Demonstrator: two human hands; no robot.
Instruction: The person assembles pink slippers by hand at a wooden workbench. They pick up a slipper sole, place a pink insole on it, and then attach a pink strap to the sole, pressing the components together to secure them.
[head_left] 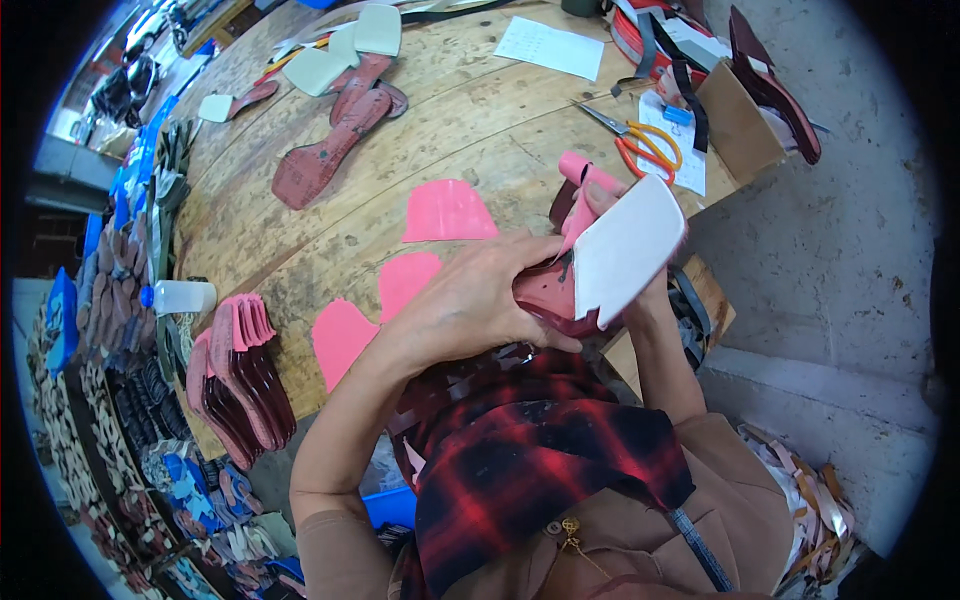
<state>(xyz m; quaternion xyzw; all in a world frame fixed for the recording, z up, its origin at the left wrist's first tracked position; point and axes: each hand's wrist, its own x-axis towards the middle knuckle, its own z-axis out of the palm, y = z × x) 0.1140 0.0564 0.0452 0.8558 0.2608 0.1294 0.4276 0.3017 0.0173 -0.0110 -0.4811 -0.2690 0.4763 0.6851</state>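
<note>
Between my hands, in front of my chest, is a square-toed dark red shoe sole (548, 290) with a white pad (628, 250) over its toe part. My left hand (480, 295) is closed around its dark red part, thumb and fingers at the edges. On the far side my right hand (600, 197) grips the sole; the white pad hides most of its fingers. By those fingertips, a pink strip (578, 218) stands up from the sole's edge, its far end curled. Three pink cut pieces lie on the wooden table (520, 150), including a trapezoid one (448, 210).
Orange-handled scissors (645, 150) lie near the table's right edge beside a cardboard box (740, 120). Stacked pink and dark red soles (240, 380) sit at the left edge, near a plastic bottle (185, 297). Further red soles (325, 160) and a paper sheet (548, 48) lie farther back.
</note>
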